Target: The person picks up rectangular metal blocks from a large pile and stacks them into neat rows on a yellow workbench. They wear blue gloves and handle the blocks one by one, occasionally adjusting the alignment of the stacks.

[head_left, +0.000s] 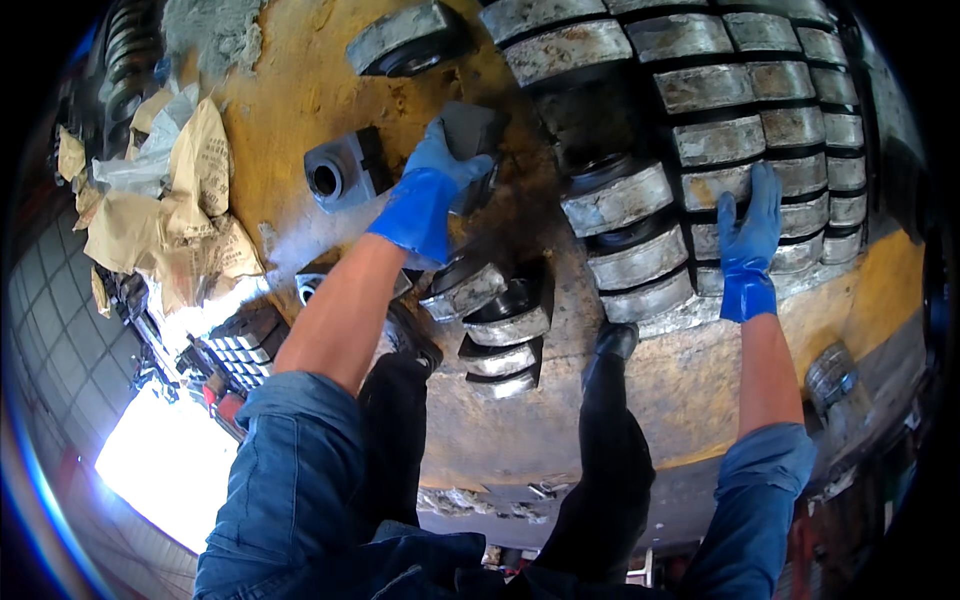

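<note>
My left hand (437, 172), in a blue rubber glove, is closed on the near side of a dark square-edged block (474, 130), thumb to the right. The block's far part shows beyond my fingers. Just left of it lies a grey block with a round bore (340, 176). My right hand (750, 235), gloved alike, rests with fingers stretched and spread on the rows of stacked metal pieces (718, 140). These have pale, worn metal faces and dark gaps between them. It holds nothing.
A loose rounded metal piece (410, 40) lies at the far side. Several curved pieces (508, 328) stand in a short row near my feet. Crumpled brown paper sacks (190, 190) are heaped at the left. My boot (616, 340) is by the stack's near corner, on stained yellow floor (560, 430).
</note>
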### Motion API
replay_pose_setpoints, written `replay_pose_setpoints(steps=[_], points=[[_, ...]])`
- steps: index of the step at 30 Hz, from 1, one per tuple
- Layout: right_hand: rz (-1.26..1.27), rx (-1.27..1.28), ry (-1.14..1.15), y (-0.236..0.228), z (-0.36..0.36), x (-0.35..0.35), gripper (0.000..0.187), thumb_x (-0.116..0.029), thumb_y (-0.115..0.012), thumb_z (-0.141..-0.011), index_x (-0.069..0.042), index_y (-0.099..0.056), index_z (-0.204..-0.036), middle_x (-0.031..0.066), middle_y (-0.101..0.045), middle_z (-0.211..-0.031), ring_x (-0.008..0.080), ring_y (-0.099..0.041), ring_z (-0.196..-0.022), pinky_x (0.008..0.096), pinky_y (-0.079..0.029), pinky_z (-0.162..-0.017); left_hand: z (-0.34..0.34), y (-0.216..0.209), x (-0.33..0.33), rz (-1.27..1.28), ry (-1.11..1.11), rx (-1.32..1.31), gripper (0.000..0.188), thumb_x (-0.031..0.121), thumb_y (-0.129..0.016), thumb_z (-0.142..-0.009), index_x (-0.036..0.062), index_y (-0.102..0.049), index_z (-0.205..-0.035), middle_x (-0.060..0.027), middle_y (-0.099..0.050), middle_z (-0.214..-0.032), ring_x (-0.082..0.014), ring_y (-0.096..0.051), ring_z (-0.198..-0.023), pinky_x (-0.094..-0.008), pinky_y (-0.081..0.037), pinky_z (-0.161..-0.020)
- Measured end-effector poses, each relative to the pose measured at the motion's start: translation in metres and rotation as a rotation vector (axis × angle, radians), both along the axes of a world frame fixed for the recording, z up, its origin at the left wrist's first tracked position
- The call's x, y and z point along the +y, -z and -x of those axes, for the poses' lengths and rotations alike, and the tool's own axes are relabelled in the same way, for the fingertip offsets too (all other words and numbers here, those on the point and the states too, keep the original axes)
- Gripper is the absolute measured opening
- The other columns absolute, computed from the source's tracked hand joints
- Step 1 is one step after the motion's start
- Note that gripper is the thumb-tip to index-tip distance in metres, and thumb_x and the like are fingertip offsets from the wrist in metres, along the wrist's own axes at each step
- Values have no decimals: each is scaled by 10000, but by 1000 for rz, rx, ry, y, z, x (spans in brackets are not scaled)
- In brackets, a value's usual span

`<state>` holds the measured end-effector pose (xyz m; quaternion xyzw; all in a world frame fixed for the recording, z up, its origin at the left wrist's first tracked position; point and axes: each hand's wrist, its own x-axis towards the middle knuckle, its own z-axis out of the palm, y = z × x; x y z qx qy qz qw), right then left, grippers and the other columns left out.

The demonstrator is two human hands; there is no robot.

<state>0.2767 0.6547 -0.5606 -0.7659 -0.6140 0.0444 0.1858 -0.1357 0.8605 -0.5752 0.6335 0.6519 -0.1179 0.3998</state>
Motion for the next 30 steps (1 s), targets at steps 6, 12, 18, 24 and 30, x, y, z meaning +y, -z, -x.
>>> replay_pose_setpoints(steps=[6, 12, 18, 24, 30], points=[[-3, -29, 0, 3, 7, 2, 592, -269, -671, -952, 43, -494, -1422, 276, -532, -1432, 485, -486, -1342, 522, -408, -1124, 77, -2, -10, 53, 195, 168, 1136, 447, -879, -698, -27, -295, -1549, -289, -635, -1316, -383, -644, -1217, -397, -497, -1053], [3, -33, 24, 0, 2, 1, 575, -238, -683, -931, 47, -501, -1397, 267, -543, -1417, 472, -487, -1346, 511, -421, -1114, 130, 20, -47, -76, 113, -70, 1102, 335, -889, -719, -11, -275, -1566, -247, -628, -1338, -354, -629, -1232, -408, -489, -1065], [8, -22, 25, 0, 3, 3, 577, -237, -707, -917, 55, -517, -1377, 311, -534, -1399, 513, -476, -1338, 532, -421, -1108, 100, 8, -33, 122, -129, -153, 1006, 353, -858, -770, -62, -336, -1523, -189, -665, -1315, -299, -650, -1190, -363, -489, -1053], [1, -12, 30, -4, -3, 0, 581, -246, -713, -914, 50, -521, -1375, 303, -533, -1410, 517, -475, -1337, 536, -423, -1104, 51, -32, -7, 376, -412, -591, 553, 334, -577, -1022, -32, -500, -1429, -179, -658, -1337, -298, -642, -1223, -385, -478, -1085], [13, -6, 21, -1, 0, 3, 612, -251, -694, -929, 42, -487, -1424, 291, -524, -1431, 505, -479, -1335, 535, -405, -1109, 23, -36, -22, 600, -1457, -944, 568, 538, -497, -1006, 122, -592, -1381, -117, -622, -1412, -320, -608, -1284, -484, -509, -1066]])
